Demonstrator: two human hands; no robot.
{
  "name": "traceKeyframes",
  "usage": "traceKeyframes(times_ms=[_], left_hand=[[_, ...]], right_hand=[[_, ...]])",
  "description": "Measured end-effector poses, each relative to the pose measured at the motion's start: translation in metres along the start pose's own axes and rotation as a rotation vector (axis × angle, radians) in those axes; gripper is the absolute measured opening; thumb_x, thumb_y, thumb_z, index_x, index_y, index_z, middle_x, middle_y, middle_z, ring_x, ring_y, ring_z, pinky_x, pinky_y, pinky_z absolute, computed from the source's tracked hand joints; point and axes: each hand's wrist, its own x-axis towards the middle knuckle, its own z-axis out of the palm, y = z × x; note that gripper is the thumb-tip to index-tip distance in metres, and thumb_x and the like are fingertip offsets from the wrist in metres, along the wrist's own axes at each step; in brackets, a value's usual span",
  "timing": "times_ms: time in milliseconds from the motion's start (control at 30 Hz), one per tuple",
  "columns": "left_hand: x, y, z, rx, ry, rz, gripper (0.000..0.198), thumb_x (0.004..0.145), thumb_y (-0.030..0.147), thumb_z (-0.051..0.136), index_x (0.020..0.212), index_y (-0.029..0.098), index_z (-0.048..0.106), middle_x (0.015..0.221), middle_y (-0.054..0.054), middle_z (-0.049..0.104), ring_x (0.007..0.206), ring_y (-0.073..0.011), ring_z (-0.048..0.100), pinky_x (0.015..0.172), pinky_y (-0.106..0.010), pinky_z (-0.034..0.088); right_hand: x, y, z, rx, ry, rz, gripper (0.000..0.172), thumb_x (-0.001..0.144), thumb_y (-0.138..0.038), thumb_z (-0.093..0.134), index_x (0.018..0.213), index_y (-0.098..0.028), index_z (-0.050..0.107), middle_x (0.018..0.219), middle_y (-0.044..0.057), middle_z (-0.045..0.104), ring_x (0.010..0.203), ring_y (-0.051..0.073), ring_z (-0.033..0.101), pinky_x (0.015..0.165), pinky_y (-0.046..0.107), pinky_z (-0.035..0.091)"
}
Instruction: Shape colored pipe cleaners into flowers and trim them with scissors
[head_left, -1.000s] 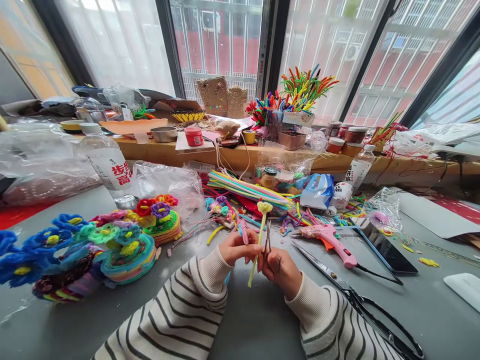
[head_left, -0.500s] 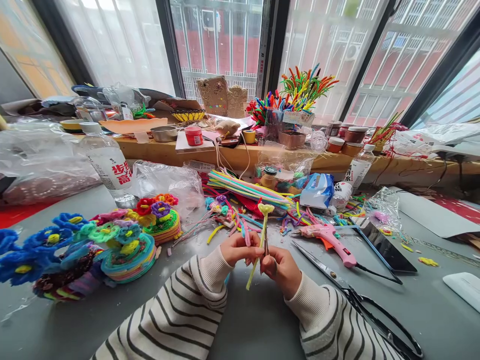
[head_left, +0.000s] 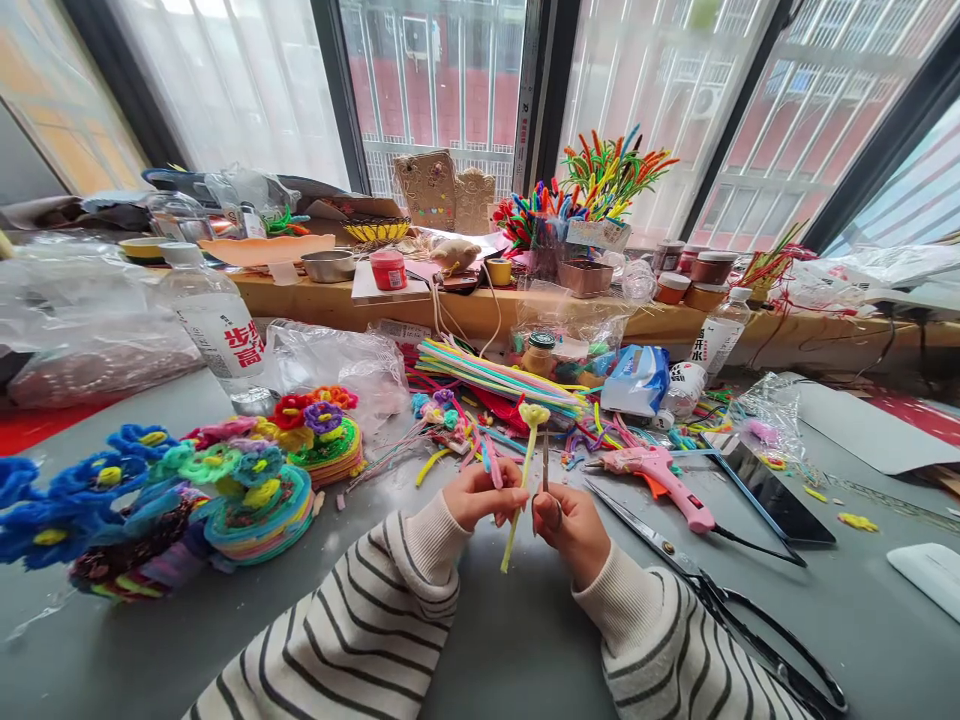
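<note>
My left hand (head_left: 486, 497) is closed, pinching the pale stem of a yellow pipe-cleaner flower (head_left: 534, 415) between thumb and finger. The bloom points up and the stem's lower end hangs below the fingertips. Pink and light-blue fuzzy pieces (head_left: 493, 465) show at the same hand, tucked in or just behind it. In my right hand (head_left: 574, 530) is a slim two-pronged metal tool (head_left: 545, 460), held upright just right of the stem and apart from it; its grip is mostly hidden by the fingers. Large black-handled scissors (head_left: 697, 580) lie beside my right forearm.
A pink glue gun (head_left: 667, 485) and a phone (head_left: 772, 490) lie at right. Finished pipe-cleaner flowers (head_left: 109, 475) stand at left. Behind my hands are bundled pipe cleaners (head_left: 495, 375) and scraps. A water bottle (head_left: 217, 325) stands before the wooden sill (head_left: 330, 302).
My right hand and the metal tool have shifted slightly right, away from the flower stem. My left hand still holds the flower, its bloom now turned a little and looking fuller.
</note>
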Motion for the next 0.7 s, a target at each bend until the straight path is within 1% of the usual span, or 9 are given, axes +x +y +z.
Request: traceKeyframes(times_ms=[67, 167, 233, 333, 533, 633, 700], left_hand=[[-0.0002, 0.0019, -0.0011, 0.01, 0.025, 0.014, 0.028, 0.057, 0.035, 0.061, 0.053, 0.013, 0.044, 0.04, 0.005, 0.045, 0.035, -0.0048, 0.039, 0.037, -0.02, 0.028], [-0.0003, 0.0026, -0.0021, 0.016, 0.039, 0.042, 0.027, 0.058, 0.034, 0.06, 0.054, 0.013, 0.044, 0.041, 0.005, 0.045, 0.035, -0.0046, 0.039, 0.037, -0.02, 0.027], [-0.0004, 0.0017, -0.0019, 0.013, 0.031, 0.054, 0.026, 0.059, 0.033, 0.059, 0.054, 0.013, 0.043, 0.041, 0.005, 0.046, 0.036, -0.0046, 0.039, 0.037, -0.019, 0.028], [-0.0007, -0.0006, -0.0007, 0.025, 0.001, 0.035, 0.025, 0.059, 0.032, 0.059, 0.055, 0.013, 0.044, 0.041, 0.004, 0.046, 0.037, -0.0052, 0.04, 0.038, -0.02, 0.028], [-0.0022, -0.0012, 0.0018, 0.007, -0.058, 0.008, 0.024, 0.059, 0.031, 0.06, 0.055, 0.013, 0.045, 0.042, 0.003, 0.05, 0.037, -0.0056, 0.041, 0.037, -0.019, 0.028], [-0.0031, 0.0, 0.0017, 0.0, -0.045, 0.0, 0.023, 0.058, 0.03, 0.06, 0.054, 0.013, 0.045, 0.042, 0.003, 0.048, 0.037, -0.005, 0.04, 0.037, -0.019, 0.028], [-0.0031, 0.0006, 0.001, 0.006, -0.027, -0.009, 0.024, 0.057, 0.03, 0.061, 0.053, 0.012, 0.045, 0.041, 0.004, 0.046, 0.036, -0.0048, 0.04, 0.037, -0.019, 0.028]], right_hand=[[-0.0008, -0.0007, 0.0017, -0.011, -0.042, -0.023, 0.054, 0.062, -0.067, 0.037, 0.045, -0.016, 0.043, 0.037, -0.006, 0.028, 0.036, 0.006, 0.025, 0.037, 0.021, 0.021], [-0.0015, -0.0019, 0.0042, -0.021, -0.134, -0.032, 0.061, 0.062, -0.071, 0.026, 0.053, -0.015, 0.047, 0.036, -0.006, 0.029, 0.034, 0.005, 0.024, 0.036, 0.02, 0.021], [-0.0017, -0.0025, 0.0055, -0.016, -0.192, -0.017, 0.066, 0.061, -0.073, 0.022, 0.059, -0.014, 0.05, 0.036, -0.006, 0.03, 0.033, 0.005, 0.025, 0.035, 0.02, 0.021], [-0.0019, -0.0029, 0.0064, -0.006, -0.24, -0.023, 0.069, 0.061, -0.073, 0.022, 0.063, -0.012, 0.053, 0.037, -0.007, 0.03, 0.033, 0.005, 0.026, 0.035, 0.019, 0.022], [-0.0027, -0.006, 0.0052, -0.024, -0.169, -0.063, 0.061, 0.063, -0.069, 0.03, 0.055, -0.013, 0.053, 0.041, -0.005, 0.032, 0.038, 0.006, 0.029, 0.039, 0.021, 0.024], [-0.0029, -0.0086, 0.0037, -0.02, -0.153, -0.03, 0.056, 0.061, -0.067, 0.038, 0.05, -0.014, 0.051, 0.043, -0.003, 0.036, 0.04, 0.007, 0.032, 0.04, 0.021, 0.025], [-0.0027, -0.0096, 0.0028, -0.036, -0.116, 0.003, 0.053, 0.06, -0.065, 0.042, 0.047, -0.014, 0.049, 0.043, -0.003, 0.038, 0.041, 0.007, 0.032, 0.04, 0.021, 0.025]])
